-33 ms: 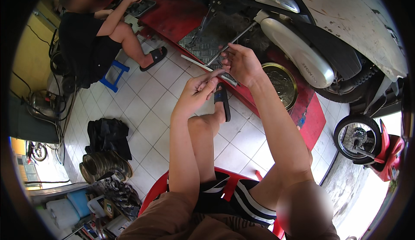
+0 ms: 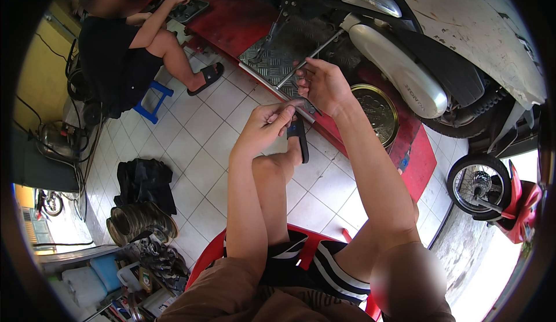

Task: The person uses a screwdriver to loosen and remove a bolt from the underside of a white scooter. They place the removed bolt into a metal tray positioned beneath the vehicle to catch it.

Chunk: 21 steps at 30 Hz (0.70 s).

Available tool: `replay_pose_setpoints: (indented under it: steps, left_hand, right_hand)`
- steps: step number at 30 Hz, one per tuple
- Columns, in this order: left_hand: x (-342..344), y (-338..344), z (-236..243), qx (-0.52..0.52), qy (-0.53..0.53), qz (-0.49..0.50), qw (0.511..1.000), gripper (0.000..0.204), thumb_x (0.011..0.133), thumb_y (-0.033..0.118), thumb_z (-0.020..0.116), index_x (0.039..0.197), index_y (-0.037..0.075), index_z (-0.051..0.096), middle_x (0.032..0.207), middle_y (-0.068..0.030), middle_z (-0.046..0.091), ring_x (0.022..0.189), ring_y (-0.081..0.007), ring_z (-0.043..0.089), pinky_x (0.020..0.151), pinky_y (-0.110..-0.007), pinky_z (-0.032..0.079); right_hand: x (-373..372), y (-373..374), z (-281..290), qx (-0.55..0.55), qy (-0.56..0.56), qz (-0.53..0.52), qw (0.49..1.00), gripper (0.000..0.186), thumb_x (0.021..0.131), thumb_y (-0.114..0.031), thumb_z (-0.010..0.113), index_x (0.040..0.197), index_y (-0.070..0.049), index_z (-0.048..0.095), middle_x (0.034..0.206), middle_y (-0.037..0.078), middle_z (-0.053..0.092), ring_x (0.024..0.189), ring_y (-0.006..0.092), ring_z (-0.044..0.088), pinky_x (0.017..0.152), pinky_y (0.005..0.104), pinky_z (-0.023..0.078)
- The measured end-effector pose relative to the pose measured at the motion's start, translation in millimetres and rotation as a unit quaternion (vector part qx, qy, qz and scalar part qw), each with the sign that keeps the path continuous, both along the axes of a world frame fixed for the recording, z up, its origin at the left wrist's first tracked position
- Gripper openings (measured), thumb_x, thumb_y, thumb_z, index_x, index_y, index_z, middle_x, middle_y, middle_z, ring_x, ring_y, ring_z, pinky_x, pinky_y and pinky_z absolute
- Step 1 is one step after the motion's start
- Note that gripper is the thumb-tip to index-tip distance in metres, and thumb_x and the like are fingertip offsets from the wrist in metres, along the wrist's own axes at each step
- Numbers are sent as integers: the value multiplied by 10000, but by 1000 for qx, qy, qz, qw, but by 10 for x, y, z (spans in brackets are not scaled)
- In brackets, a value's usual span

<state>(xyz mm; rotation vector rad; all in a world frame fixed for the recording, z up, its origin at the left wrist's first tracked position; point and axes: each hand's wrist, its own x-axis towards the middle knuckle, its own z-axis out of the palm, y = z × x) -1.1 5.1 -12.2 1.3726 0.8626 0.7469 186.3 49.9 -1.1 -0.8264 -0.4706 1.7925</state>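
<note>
Centre of frame: left hand [image 2: 267,125], fingers bent, thumb laid over them; right hand [image 2: 327,90] just to its upper right, fingers loosely curled. Contact between the two hands cannot be confirmed, nor whether either grips anything. Beyond the right fingers, a metal bar [image 2: 318,51] slants over the red bench [image 2: 231,37]. Right of centre: round gold-coloured tray [image 2: 383,112] on the bench. Upper right: silver exhaust cover [image 2: 397,73]. Upper left: person in dark clothing [image 2: 107,55] seated on a blue stool [image 2: 155,103]. Right: spoked wheel [image 2: 478,184].
</note>
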Motion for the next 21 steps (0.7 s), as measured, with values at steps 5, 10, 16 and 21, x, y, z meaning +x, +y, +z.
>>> replay_pose_setpoints:
  steps: [5, 10, 16, 21]
  left_hand:
    - [50, 39, -102, -69, 93, 99, 988, 564, 970, 408, 501, 1384, 33, 423, 750, -8, 529, 579, -78, 483, 516, -212, 378]
    - [156, 50, -48, -12, -95, 236, 967, 608, 973, 409, 492, 1420, 23, 349, 805, -19, 529, 549, -85, 459, 521, -209, 372]
    - [-22, 152, -178, 31, -13, 14, 999, 507, 973, 379, 508, 1326, 18, 465, 618, 23, 473, 542, -61, 455, 473, -214, 352]
    - [103, 109, -274, -13, 47, 121, 991, 447, 973, 407, 494, 1192, 20, 534, 582, 25, 457, 478, -61, 464, 445, -223, 363]
  right_hand:
    - [17, 1, -22, -1, 12, -3, 1000, 323, 869, -274, 563, 1039, 0, 566, 848, 28, 505, 713, 136, 432, 632, 266, 376]
    - [34, 9, -42, 0, 20, 1, 1000, 313, 857, -272, 574, 1023, -7, 563, 864, 34, 500, 725, 143, 436, 628, 269, 375]
    - [66, -5, 11, 6, 23, 0, 1000, 333, 856, -291, 567, 1025, -5, 553, 884, 45, 495, 735, 153, 439, 629, 274, 375]
    - [59, -12, 6, -4, 26, -11, 1000, 391, 880, -316, 525, 1084, 16, 549, 863, 35, 480, 732, 143, 414, 634, 268, 370]
